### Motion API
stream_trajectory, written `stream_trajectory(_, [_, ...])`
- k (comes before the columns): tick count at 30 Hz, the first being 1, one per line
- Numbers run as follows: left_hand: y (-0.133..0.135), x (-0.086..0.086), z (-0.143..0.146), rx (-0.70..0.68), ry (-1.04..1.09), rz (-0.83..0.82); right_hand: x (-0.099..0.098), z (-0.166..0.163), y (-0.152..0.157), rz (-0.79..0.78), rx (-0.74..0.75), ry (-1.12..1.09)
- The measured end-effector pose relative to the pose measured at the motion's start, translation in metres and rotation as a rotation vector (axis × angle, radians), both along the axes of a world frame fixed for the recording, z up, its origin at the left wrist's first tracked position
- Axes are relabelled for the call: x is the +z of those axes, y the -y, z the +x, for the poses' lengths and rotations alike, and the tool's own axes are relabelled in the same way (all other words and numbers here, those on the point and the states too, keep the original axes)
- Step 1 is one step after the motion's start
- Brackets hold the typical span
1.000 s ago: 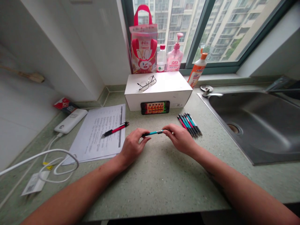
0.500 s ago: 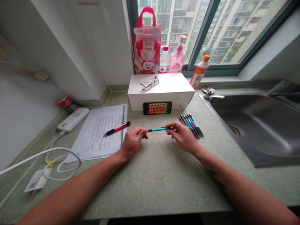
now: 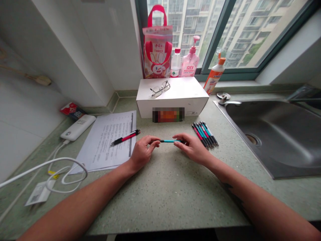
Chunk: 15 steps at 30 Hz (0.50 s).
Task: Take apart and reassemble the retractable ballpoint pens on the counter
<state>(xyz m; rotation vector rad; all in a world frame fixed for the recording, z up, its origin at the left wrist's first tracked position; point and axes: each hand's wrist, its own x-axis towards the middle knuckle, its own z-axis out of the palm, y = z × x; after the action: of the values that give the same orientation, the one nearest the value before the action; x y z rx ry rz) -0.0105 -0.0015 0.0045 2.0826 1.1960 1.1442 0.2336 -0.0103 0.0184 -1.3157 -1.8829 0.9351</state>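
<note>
A blue pen (image 3: 170, 141) with a dark grip is held level above the counter between my two hands. My left hand (image 3: 144, 149) pinches its dark end between thumb and fingers. At the other end, my right hand (image 3: 192, 147) is closed round the pen, its fingers covering that tip. Just left of my left hand, a red and black pen (image 3: 127, 136) and another dark pen lie on printed paper sheets (image 3: 105, 147). Beyond my right hand several pens (image 3: 204, 134), red, blue and black, lie side by side in a row on the counter.
Behind my hands stands a white box (image 3: 173, 90) with glasses (image 3: 160, 89) on top and a pixelated object (image 3: 168, 114) against its front. A sink (image 3: 276, 140) is at the right. A power bank (image 3: 78, 127) and white cable (image 3: 62, 160) lie left.
The fingers of my right hand have slid left along the pen and lie further over it. My left hand keeps its pinch, almost unmoved.
</note>
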Motion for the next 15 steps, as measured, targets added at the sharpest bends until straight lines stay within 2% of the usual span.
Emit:
stream_trajectory(3, [0.0008,-0.0009,-0.0002,-0.023,-0.031,0.043,0.0017,-0.0006,0.0006,-0.035,0.039,0.091])
stream_trajectory(8, [0.0017,-0.0009,-0.0003,-0.028,-0.069,0.050,0.0033,-0.0005,0.0019,0.121,0.021,0.071])
stream_trajectory(13, [0.0019,-0.0011,0.0005,-0.040,-0.094,0.066,0.0025,-0.0018,0.0026,0.026,0.084,0.151])
stream_trajectory(15, [0.0021,-0.0009,0.0008,-0.054,-0.098,0.080,0.0015,-0.0026,0.0033,0.051,0.100,0.195])
